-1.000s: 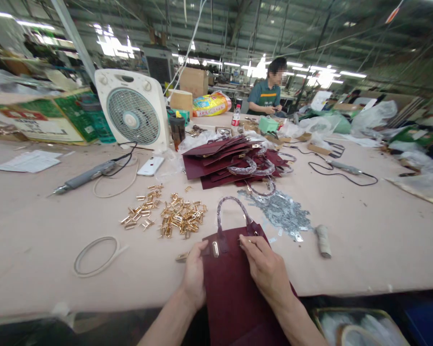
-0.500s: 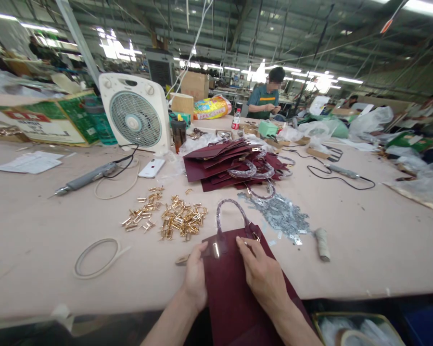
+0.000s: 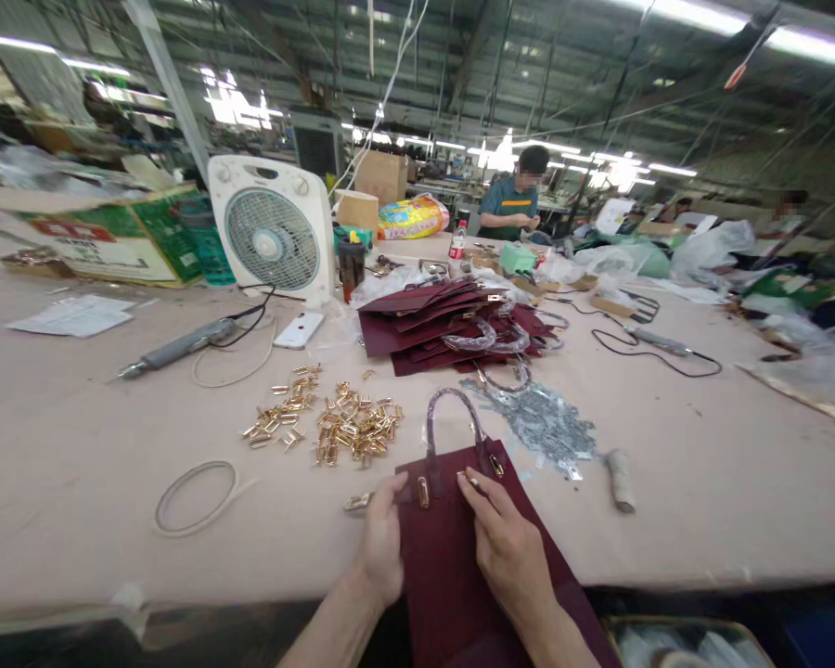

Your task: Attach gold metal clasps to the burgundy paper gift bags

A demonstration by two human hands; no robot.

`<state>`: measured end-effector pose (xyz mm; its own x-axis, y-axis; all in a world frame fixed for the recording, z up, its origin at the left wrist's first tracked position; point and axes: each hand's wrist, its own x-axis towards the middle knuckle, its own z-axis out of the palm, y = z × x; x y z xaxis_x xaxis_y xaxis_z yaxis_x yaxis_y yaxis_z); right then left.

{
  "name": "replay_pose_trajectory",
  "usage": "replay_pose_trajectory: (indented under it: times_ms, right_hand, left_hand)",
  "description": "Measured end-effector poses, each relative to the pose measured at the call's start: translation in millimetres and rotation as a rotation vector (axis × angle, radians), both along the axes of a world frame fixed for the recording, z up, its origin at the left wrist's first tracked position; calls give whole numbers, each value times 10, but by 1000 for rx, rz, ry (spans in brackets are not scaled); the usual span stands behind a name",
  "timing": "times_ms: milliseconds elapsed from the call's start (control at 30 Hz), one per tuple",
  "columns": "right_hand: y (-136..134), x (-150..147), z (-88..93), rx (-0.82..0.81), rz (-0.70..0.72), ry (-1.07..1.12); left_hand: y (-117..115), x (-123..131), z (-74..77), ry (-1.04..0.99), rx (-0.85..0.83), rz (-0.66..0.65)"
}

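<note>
A dark maroon bag panel leans at the table's front edge, its plastic-wrapped handle pointing away from me. Gold metal fittings sit at both handle ends. My left hand grips the panel's left edge, thumb on top. Beside it, a gold buckle-like piece pokes out to the left. My right hand lies over the panel between the handle ends, fingertips pinched together. A small light bit shows at those fingertips, too small to identify.
Gold fittings lie loose beyond my left hand. Flat metal plates are heaped beyond the panel, with stacked maroon panels behind. A tape roll, a corded tool, a phone and a fan stand or lie left.
The view has shifted slightly, and the table items sit a little further right in it. Both hands keep their places on the panel. The gold piece beside my left hand shows more clearly.
</note>
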<state>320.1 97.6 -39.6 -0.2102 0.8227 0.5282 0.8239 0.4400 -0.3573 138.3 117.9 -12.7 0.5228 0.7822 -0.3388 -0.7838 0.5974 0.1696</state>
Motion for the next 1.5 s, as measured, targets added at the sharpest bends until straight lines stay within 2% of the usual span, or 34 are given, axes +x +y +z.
replay_pose_trajectory:
  times_ms: [133, 333, 567, 700, 833, 1033, 1167, 1267, 1400, 1500]
  right_hand:
    - [-31, -20, -4, -41, -11, 68]
    - [-214, -186, 101, -127, -89, 163]
    - [-363, -453, 109, -153, -186, 259]
    - [-402, -423, 80, -177, -208, 342]
    - [-441, -349, 84, -174, -223, 410]
    - [-447, -355, 72, -154, -211, 424]
    - [-454, -382, 42, -121, -238, 398]
    - [-466, -383, 42, -101, -241, 392]
    - [-473, -379, 58, -84, -232, 390]
    - [-482, -386, 55, -68, -246, 399]
  left_hand:
    - [3, -18, 15, -5, -9, -2]
    - [-21, -19, 39, 24, 44, -49]
    - [-115, 54, 19, 535, 115, 166]
    - [-167, 88, -8, 828, 294, 263]
    - [-189, 122, -88, 1060, 439, 297]
    - [-202, 134, -115, 947, 470, 279]
    - [-206, 133, -81, 939, 460, 314]
    - [-195, 138, -112, 930, 439, 312]
    - [-171, 159, -176, 1012, 412, 335]
    - [-180, 160, -166, 1106, 430, 375]
